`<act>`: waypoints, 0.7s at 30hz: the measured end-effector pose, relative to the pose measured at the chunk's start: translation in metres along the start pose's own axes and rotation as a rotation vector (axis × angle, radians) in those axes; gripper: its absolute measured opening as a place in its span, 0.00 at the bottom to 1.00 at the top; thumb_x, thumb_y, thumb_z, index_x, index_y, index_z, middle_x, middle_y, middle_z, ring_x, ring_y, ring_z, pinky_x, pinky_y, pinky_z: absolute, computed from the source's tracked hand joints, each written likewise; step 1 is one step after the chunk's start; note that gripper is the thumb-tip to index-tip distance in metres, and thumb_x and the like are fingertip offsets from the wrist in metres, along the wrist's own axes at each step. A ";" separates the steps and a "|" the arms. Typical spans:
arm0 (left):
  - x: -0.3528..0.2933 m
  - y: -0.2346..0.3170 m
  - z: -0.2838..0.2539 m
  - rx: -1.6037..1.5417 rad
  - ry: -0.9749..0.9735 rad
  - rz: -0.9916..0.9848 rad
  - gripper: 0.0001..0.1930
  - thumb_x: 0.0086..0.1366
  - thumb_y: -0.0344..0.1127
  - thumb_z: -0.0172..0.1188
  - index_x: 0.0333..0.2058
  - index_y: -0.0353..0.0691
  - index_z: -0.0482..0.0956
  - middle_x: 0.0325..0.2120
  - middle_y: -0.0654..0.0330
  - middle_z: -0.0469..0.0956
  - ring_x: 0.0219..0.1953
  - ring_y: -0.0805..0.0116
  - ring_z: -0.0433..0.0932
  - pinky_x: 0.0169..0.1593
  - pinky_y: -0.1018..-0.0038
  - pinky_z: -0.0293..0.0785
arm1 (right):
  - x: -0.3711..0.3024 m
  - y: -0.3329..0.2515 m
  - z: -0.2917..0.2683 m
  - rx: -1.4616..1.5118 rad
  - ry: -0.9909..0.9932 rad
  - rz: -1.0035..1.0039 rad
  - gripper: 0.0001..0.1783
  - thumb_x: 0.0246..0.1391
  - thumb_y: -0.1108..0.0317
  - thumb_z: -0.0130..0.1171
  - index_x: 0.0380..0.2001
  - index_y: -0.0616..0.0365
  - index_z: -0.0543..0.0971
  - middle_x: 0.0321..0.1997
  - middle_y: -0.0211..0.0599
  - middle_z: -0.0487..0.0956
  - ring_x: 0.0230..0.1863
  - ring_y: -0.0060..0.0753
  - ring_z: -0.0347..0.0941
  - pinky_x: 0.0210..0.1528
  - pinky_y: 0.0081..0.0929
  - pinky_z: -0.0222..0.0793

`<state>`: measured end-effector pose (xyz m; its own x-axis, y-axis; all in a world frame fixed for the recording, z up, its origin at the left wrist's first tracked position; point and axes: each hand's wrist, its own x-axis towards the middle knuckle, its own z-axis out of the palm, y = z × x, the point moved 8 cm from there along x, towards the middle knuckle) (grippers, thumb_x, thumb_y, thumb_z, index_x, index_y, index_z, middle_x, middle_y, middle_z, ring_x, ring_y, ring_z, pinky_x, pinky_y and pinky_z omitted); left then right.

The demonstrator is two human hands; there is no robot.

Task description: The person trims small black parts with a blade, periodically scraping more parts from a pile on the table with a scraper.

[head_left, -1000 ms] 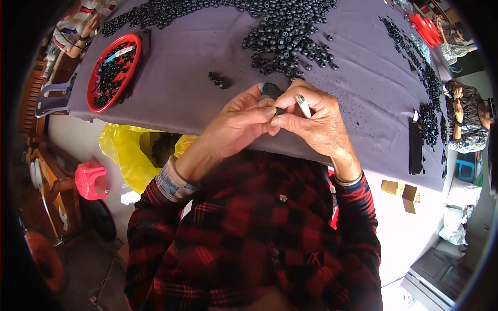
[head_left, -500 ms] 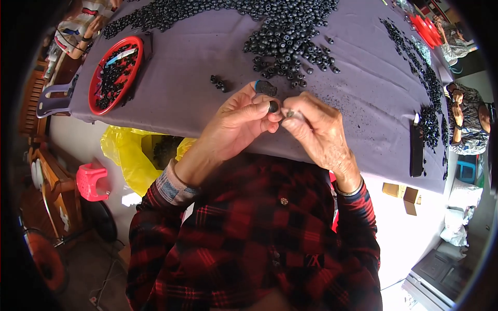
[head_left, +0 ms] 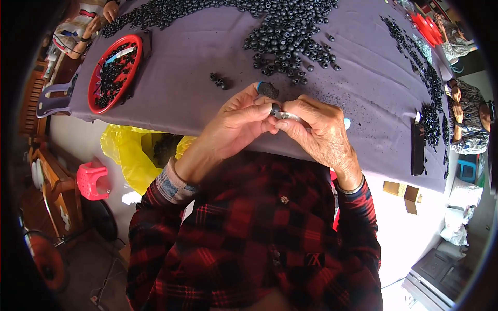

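Observation:
Between thumb and fingers, my left hand (head_left: 238,119) pinches a small round black piece (head_left: 274,109). A dark cover with a blue edge (head_left: 267,90) wraps one of its fingertips. My right hand (head_left: 321,127) is closed on a small metal-bladed tool (head_left: 284,115), whose blade meets the black piece. The tool's pale end (head_left: 347,123) sticks out behind that hand; the rest of its handle is hidden by the fingers. Beyond my hands lies a large pile of similar black pieces (head_left: 288,39), with a few loose ones (head_left: 218,81) nearer me.
A red basket (head_left: 93,96) with black bits stands at left on the purple cloth (head_left: 181,67). Dark scraps (head_left: 430,124) and a black, white-tipped object (head_left: 417,150) lie at right. A yellow bag (head_left: 122,155) hangs below the table edge. Other people sit at both sides.
My right hand has turned slightly, bringing the blade against the black piece and the tool's pale end into sight. At the upper left, another person's hand has come over the pile.

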<state>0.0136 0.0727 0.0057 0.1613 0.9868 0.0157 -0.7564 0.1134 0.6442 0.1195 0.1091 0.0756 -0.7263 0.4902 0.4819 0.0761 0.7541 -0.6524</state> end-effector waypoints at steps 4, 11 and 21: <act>-0.001 0.000 -0.003 0.002 -0.018 0.003 0.14 0.65 0.31 0.56 0.48 0.39 0.67 0.32 0.61 0.75 0.34 0.72 0.75 0.39 0.74 0.71 | 0.002 0.003 0.003 0.071 -0.002 0.044 0.07 0.51 0.65 0.65 0.31 0.55 0.80 0.28 0.32 0.80 0.28 0.35 0.78 0.28 0.28 0.73; -0.007 -0.015 -0.007 0.087 0.038 -0.112 0.18 0.61 0.25 0.59 0.49 0.41 0.68 0.36 0.58 0.77 0.37 0.68 0.76 0.40 0.70 0.74 | -0.012 0.044 -0.039 0.021 0.212 0.446 0.10 0.57 0.64 0.60 0.36 0.61 0.79 0.25 0.28 0.75 0.25 0.17 0.64 0.30 0.17 0.64; -0.013 -0.025 -0.013 0.040 -0.003 -0.278 0.18 0.61 0.25 0.60 0.47 0.43 0.64 0.36 0.59 0.76 0.35 0.70 0.78 0.39 0.73 0.77 | -0.012 -0.001 0.016 0.227 -0.054 0.175 0.07 0.46 0.73 0.67 0.31 0.60 0.80 0.24 0.31 0.75 0.26 0.26 0.72 0.29 0.24 0.67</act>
<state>0.0225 0.0582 -0.0203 0.3610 0.9180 -0.1641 -0.6574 0.3753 0.6535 0.1169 0.0960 0.0612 -0.7515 0.5753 0.3228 0.0527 0.5402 -0.8399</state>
